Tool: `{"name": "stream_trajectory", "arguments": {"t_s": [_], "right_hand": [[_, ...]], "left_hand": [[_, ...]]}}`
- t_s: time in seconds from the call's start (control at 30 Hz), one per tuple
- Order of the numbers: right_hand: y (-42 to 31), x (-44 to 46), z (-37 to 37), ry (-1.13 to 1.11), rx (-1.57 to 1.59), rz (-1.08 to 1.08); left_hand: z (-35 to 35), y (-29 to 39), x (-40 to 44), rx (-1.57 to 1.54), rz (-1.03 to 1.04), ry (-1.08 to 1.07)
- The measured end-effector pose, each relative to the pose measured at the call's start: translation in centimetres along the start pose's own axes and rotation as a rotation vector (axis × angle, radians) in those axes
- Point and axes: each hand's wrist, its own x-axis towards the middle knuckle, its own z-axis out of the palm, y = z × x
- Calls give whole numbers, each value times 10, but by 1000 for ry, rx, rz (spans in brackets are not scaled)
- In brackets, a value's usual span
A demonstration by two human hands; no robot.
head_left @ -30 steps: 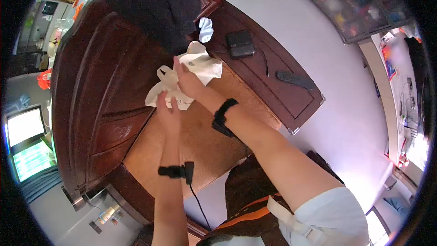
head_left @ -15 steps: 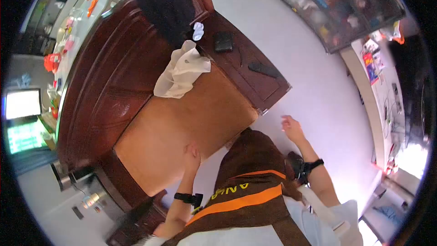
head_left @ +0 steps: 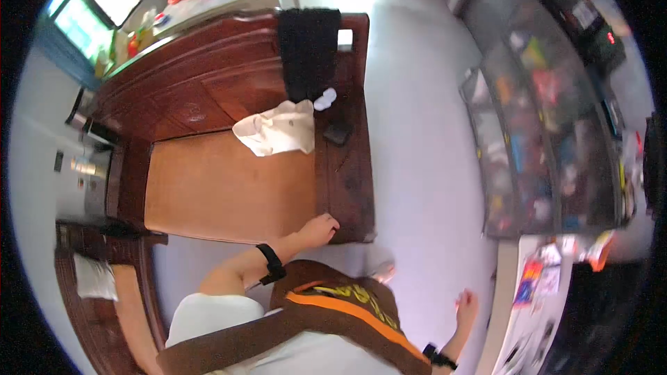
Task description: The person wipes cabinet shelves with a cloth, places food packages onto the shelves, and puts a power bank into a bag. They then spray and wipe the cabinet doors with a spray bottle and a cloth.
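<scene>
My left hand (head_left: 319, 230) is over the front corner of a dark wooden bench, by its flat end section (head_left: 351, 198); its fingers are loosely bent and nothing shows in them. Whether it touches the wood I cannot tell. Out to the right, above the pale floor, hangs my right hand (head_left: 467, 305), slightly blurred, fingers loosely apart and holding nothing visible. A black square item (head_left: 338, 133) and a thin dark object (head_left: 342, 164) lie on the end section. Crumpled cream cloth (head_left: 281, 129) rests on the tan seat (head_left: 229, 191).
A black cloth (head_left: 309, 52) drapes over the bench back, with a small white item (head_left: 324, 99) below it. Grey floor (head_left: 424, 132) runs between the bench and a dark see-through cabinet (head_left: 542, 146). A second bench (head_left: 90, 319) stands at the lower left.
The view has turned to the right, swinging the bench round. My left hand has come over to the bench's front corner; my right hand is now lower and farther right.
</scene>
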Motion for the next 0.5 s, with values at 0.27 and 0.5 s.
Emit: {"name": "stream_trajectory", "arguments": {"t_s": [0.27, 0.5], "right_hand": [[-49, 193, -59, -274, 158, -175], [-212, 370, -24, -435, -48, -477]], "left_hand": [[46, 122, 115, -186, 126, 151], [16, 159, 236, -238, 19, 172]]}}
